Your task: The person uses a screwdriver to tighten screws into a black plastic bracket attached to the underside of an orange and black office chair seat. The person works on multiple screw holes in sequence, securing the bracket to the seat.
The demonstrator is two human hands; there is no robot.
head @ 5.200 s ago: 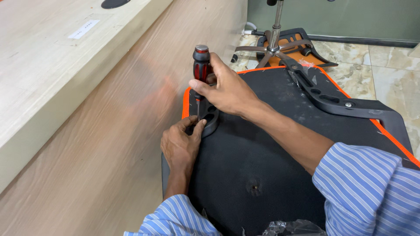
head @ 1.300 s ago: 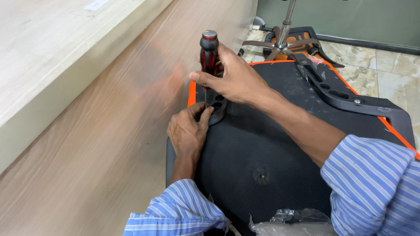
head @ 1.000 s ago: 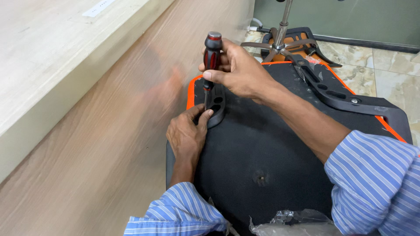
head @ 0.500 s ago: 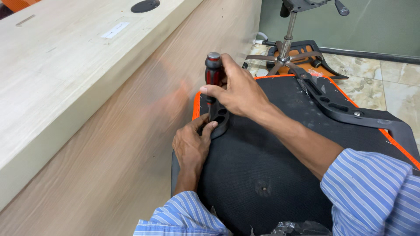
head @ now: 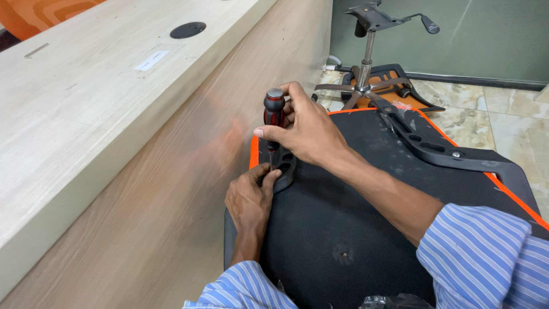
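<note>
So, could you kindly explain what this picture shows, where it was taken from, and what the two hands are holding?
The picture comes from a camera worn on a person's head, looking down at their own hands; there is no machine. The right hand grips a red-and-black-handled screwdriver, held upright, tip down. The left hand steadies a black plastic armrest bracket at the screwdriver's tip. The bracket sits on the black underside of an orange-edged chair seat, which lies upside down beside a pale wooden desk. A second black armrest is on the seat's far side. Behind, on the tiled floor, stands a metal chair base with its gas-lift column.
</note>
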